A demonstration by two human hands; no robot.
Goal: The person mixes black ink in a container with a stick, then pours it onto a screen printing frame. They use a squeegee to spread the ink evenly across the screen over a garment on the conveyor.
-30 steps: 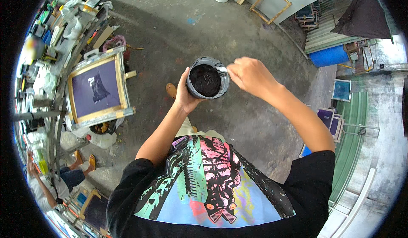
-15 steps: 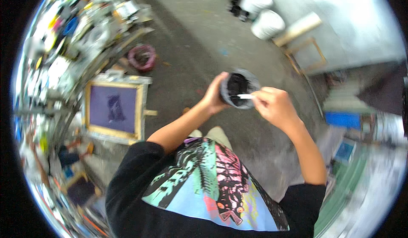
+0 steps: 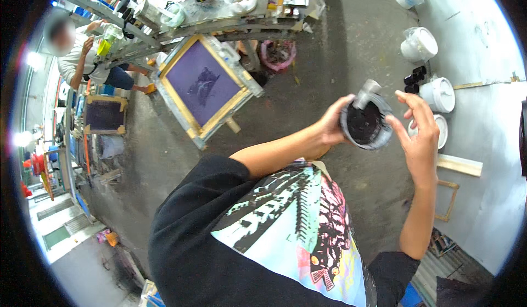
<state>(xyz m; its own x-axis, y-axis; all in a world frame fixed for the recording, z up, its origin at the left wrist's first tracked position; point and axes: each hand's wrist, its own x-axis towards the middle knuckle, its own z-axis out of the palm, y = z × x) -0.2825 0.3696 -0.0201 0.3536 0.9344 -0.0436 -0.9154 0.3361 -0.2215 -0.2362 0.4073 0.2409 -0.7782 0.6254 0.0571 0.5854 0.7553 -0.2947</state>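
My left hand [image 3: 331,121] is wrapped round the left side of a translucent plastic tub [image 3: 383,138], which I hold up in front of me. Thick black paste, like ink, [image 3: 365,126] lies inside it. A pale, flat-ended stirring stick or spatula [image 3: 366,92] leans on the tub's far rim, its lower end in the paste. Just right of the tub is my right hand [image 3: 420,134], its fingers apart and nothing in them. The thumb comes close to the rim; whether it touches, I cannot tell.
To the left, a wood-framed purple screen [image 3: 202,85] leans by a cluttered workbench [image 3: 219,24]. A pink-lined bin [image 3: 279,54] stands beyond it. White buckets [image 3: 420,44] line the right wall, near a wooden plank [image 3: 460,165]. Another person [image 3: 82,60] stands far left.
My right hand has let go of the pale stick, and its fingers have spread. The stick now leans at the far rim. My view has turned, showing more workbench and another person.
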